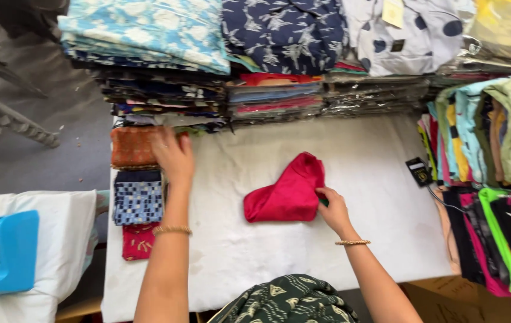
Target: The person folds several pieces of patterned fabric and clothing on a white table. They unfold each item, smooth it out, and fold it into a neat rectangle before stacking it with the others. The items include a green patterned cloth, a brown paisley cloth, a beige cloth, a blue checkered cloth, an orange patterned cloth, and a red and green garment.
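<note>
Right hand pinches the soft, light red cloth at its four-o'clock edge; left hand rests seemingly flat on the orange folded fabric.

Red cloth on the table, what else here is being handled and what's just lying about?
In hand:
red cloth, pinched by right hand
orange folded cloth, under left hand

Lying about:
blue checked cloth
tape dispenser
stacked folded fabrics

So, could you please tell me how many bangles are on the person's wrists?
2: one gold bangle on the left wrist, one gold bangle on the right wrist.
</note>
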